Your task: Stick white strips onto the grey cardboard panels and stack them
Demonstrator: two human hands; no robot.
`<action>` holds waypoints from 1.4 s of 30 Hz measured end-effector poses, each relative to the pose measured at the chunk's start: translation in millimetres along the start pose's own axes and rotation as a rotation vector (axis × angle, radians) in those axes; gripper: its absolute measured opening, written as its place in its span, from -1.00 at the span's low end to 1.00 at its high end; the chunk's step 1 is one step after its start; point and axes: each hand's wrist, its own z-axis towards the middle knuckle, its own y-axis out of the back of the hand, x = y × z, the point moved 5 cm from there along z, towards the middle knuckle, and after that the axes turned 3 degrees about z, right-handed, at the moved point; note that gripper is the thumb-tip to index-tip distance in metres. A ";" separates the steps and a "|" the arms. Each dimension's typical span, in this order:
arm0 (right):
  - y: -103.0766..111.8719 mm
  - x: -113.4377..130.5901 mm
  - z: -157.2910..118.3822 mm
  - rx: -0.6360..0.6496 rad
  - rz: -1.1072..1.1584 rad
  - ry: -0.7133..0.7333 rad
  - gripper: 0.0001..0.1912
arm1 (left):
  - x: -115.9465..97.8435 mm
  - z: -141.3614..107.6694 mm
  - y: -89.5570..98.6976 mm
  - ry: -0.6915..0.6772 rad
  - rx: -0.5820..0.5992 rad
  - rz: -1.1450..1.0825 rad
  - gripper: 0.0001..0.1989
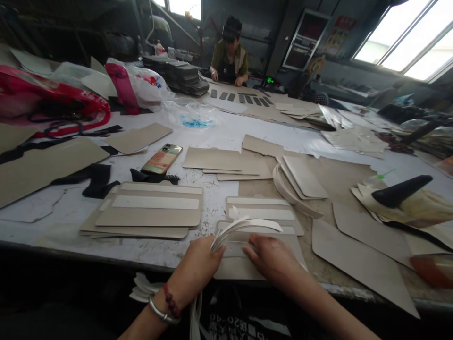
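Observation:
My left hand point(201, 262) is closed around a bundle of thin white strips point(247, 224), whose free ends curve up and to the right. Their other ends hang below the table edge. Over a beige panel point(237, 269) at the front edge, my right hand point(272, 257) has its thumb and fingers drawn together at a thin white strip point(235, 242) stretching between both hands. The fingertips are partly hidden. Just behind lies another beige panel point(260, 221) with pale bands across it. Left of my hands is a stack of similar banded panels point(148, 217).
A phone point(163, 158), loose beige sheets point(212, 158) and a curved strip point(283, 186) lie further back. Beige pieces point(357, 255) and a black pointed object point(401, 191) are at right. Plastic bags point(138, 85) sit at back left. Another person point(230, 56) works across the table.

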 end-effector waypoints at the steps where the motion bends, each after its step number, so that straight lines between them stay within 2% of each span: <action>1: -0.2 0.2 2.6 0.006 -0.011 0.001 -0.76 | -0.9 2.8 -1.0 -0.016 0.016 0.036 -0.81; 5: -0.7 -0.6 8.2 0.045 -0.030 0.006 -0.73 | 1.1 8.8 -5.1 -0.030 0.063 0.129 -0.81; 17: -5.2 -3.3 14.0 0.096 -0.058 0.010 -0.68 | 0.4 13.5 -7.9 -0.021 0.067 0.297 -0.77; 25: -6.8 -3.8 17.4 0.099 -0.076 0.005 -0.67 | 1.0 16.3 -9.8 0.015 0.074 0.365 -0.75; 38: -7.5 -1.3 17.9 0.076 -0.112 0.031 -0.67 | -2.3 20.8 -17.1 -0.009 0.089 0.443 -0.76; 42: -6.6 -0.3 17.4 0.057 -0.109 0.032 -0.67 | -3.0 19.9 -17.3 -0.013 0.036 0.528 -0.81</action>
